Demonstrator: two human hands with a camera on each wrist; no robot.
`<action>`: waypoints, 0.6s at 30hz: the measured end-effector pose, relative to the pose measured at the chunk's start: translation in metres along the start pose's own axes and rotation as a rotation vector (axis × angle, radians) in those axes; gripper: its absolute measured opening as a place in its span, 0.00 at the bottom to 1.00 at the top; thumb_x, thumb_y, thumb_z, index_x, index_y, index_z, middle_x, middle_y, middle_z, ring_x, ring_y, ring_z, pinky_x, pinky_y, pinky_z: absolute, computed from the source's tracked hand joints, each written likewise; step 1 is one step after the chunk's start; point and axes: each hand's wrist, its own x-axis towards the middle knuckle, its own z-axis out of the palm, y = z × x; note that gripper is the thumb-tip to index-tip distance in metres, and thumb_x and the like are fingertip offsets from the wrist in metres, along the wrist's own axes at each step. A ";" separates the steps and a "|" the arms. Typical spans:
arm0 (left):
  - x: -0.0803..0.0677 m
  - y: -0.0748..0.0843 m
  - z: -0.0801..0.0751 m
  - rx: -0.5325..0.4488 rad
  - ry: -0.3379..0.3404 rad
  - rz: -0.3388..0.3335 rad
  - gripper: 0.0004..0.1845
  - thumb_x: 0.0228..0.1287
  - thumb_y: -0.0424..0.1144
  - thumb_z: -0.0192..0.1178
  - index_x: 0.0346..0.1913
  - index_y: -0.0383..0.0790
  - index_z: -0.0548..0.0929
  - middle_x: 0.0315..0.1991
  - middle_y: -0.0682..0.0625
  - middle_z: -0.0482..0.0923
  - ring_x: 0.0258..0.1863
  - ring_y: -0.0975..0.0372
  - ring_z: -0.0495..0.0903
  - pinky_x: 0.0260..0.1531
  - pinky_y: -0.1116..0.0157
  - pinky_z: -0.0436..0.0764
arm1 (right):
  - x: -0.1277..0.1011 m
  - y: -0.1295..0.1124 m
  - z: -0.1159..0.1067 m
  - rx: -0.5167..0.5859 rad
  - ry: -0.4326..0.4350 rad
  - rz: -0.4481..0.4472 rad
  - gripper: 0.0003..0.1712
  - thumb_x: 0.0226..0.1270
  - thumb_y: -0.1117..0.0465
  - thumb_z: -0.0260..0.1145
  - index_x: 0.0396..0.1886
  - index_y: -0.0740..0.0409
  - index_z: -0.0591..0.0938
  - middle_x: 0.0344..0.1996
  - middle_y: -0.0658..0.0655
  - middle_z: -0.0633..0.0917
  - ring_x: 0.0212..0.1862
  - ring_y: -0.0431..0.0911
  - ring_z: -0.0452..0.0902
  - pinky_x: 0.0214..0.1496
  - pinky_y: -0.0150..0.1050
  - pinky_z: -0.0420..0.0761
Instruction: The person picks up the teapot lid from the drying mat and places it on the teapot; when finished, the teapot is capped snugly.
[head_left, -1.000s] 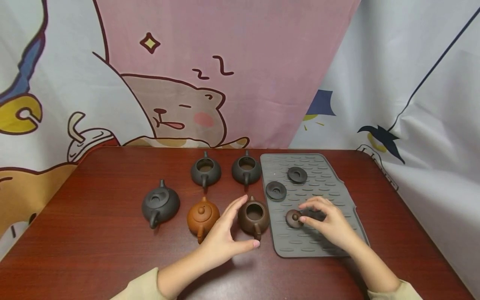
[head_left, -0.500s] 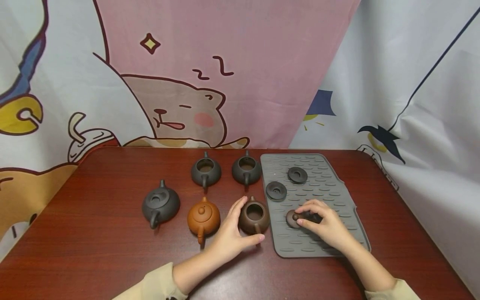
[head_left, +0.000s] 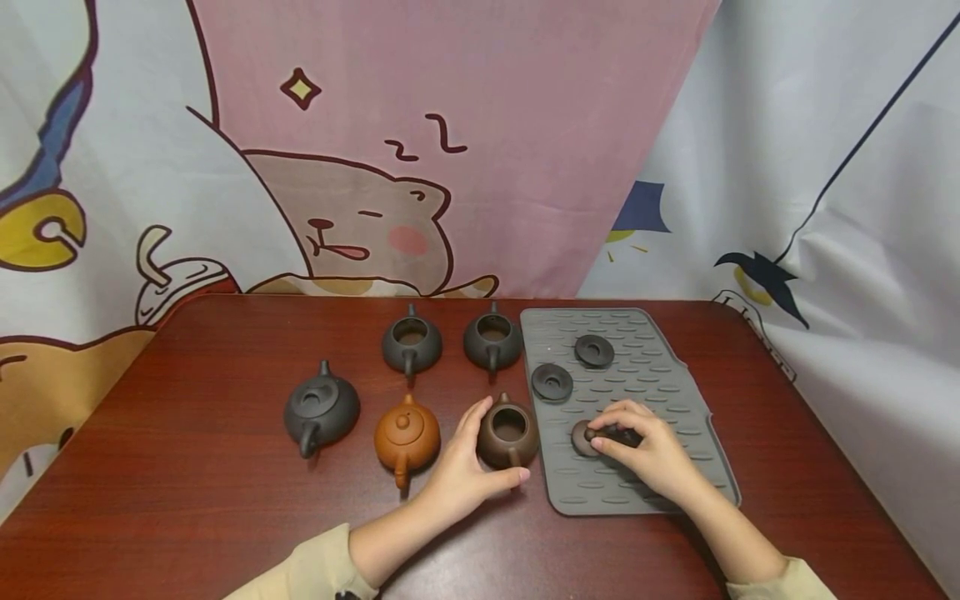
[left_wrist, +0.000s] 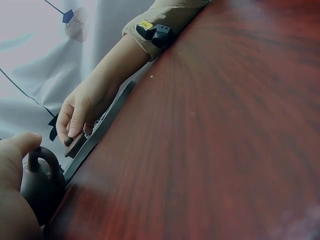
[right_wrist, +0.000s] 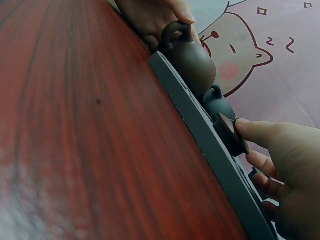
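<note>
My left hand (head_left: 459, 475) cups the left side of a lidless brown teapot (head_left: 525, 437), its fingers along the body and its thumb at the handle. In the left wrist view the thumb tip sits right by the handle (left_wrist: 49, 157). My right hand (head_left: 648, 450) pinches the knob of a small brown lid (head_left: 580, 439) between thumb and fingers, at the near part of the grey mat (head_left: 585, 492). Part of the lid is hidden by the fingertips. The right wrist view shows the lid (right_wrist: 230, 135) edge-on, close over the mat.
Two dark lids (head_left: 552, 382) lie farther back on the mat. Behind the brown pot stand two lidless dark teapots (head_left: 492, 348). An orange lidded teapot (head_left: 390, 446) is close left of my left hand, and a dark lidded teapot (head_left: 341, 408) stands farther left.
My left hand has moved slightly right, up against the brown teapot. My right fingers have closed in on the lid's knob. The lid stays in about the same spot.
</note>
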 end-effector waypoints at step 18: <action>0.001 -0.002 0.000 0.006 0.006 0.009 0.54 0.45 0.47 0.76 0.72 0.36 0.58 0.70 0.44 0.57 0.67 0.51 0.60 0.62 0.47 0.60 | 0.008 -0.020 -0.001 -0.011 0.017 -0.009 0.12 0.54 0.62 0.75 0.38 0.43 0.86 0.41 0.42 0.80 0.46 0.40 0.72 0.45 0.36 0.72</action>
